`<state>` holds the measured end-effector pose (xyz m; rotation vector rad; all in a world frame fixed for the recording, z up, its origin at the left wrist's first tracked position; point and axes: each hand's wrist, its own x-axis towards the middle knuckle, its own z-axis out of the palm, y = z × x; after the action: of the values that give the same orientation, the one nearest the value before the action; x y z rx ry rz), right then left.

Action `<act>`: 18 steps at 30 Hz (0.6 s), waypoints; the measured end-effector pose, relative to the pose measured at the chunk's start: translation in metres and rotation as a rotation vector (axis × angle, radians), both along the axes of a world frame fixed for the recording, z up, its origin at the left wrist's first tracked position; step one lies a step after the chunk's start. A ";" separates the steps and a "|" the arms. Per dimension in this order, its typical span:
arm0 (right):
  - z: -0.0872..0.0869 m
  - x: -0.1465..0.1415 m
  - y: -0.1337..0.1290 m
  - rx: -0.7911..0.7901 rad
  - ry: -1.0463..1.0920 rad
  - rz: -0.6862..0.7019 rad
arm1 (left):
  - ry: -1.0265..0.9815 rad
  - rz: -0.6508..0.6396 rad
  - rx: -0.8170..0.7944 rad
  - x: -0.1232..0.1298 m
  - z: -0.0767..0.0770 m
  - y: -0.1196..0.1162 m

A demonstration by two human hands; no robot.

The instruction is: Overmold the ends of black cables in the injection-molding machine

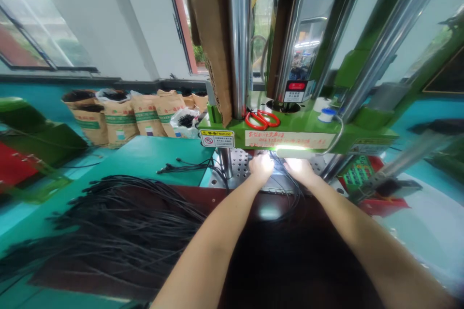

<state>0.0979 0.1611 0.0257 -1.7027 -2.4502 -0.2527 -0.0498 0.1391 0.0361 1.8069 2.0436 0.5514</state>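
Both of my hands reach under the green crossbeam (362, 130) of a press, over its perforated metal bed (239, 163). My left hand (261, 166) is on the left of the lit work spot, its fingers blurred and partly hidden. Just right of it, my right hand (300, 168) is tucked under the lamp (302, 152), fingertips also unclear. Thin black cables (295, 195) run between the hands and curve down over the front edge of the bed. What each hand grips cannot be made out.
A large bundle of black cables (126, 222) covers the brown board at left. Red-handled scissors (261, 119) and a thread spool (326, 115) lie on the crossbeam. Shiny press columns (239, 38) rise ahead. Paper sacks (119, 120) stand behind the green table (145, 154).
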 end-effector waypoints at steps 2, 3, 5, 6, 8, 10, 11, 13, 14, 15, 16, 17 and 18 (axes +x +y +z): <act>0.002 -0.004 0.000 -0.004 0.003 0.004 | 0.008 -0.016 0.050 -0.001 -0.005 0.002; 0.003 -0.006 0.001 -0.006 0.006 -0.001 | 0.024 -0.026 0.071 -0.002 -0.007 0.003; 0.004 -0.009 0.002 -0.013 0.012 -0.010 | 0.034 -0.048 0.100 -0.004 -0.011 0.004; 0.005 -0.011 0.002 -0.020 0.014 -0.011 | 0.037 -0.060 0.117 -0.004 -0.012 0.005; 0.006 -0.014 0.002 -0.040 0.019 -0.006 | 0.037 -0.082 0.150 -0.004 -0.015 0.004; 0.007 -0.016 0.003 -0.057 0.024 -0.008 | 0.039 -0.100 0.175 -0.004 -0.016 0.003; 0.008 -0.018 0.003 -0.064 0.026 -0.013 | 0.041 -0.108 0.183 -0.004 -0.017 0.003; 0.008 -0.021 0.004 -0.066 0.028 -0.029 | 0.050 -0.125 0.192 -0.004 -0.018 0.003; 0.008 -0.022 0.005 -0.064 0.028 -0.038 | 0.054 -0.130 0.195 -0.004 -0.018 0.003; 0.008 -0.023 0.005 -0.061 0.029 -0.044 | 0.057 -0.132 0.199 -0.004 -0.017 0.003; 0.009 -0.023 0.006 -0.058 0.029 -0.047 | 0.060 -0.129 0.203 -0.004 -0.017 0.004; 0.010 -0.024 0.006 -0.052 0.031 -0.047 | 0.063 -0.121 0.207 -0.003 -0.016 0.005; 0.011 -0.023 0.007 -0.046 0.032 -0.043 | 0.066 -0.107 0.212 -0.002 -0.015 0.006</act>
<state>0.0746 0.1681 0.0365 -1.7659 -2.4166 -0.1744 -0.0522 0.1449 0.0211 2.0669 1.9800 0.7090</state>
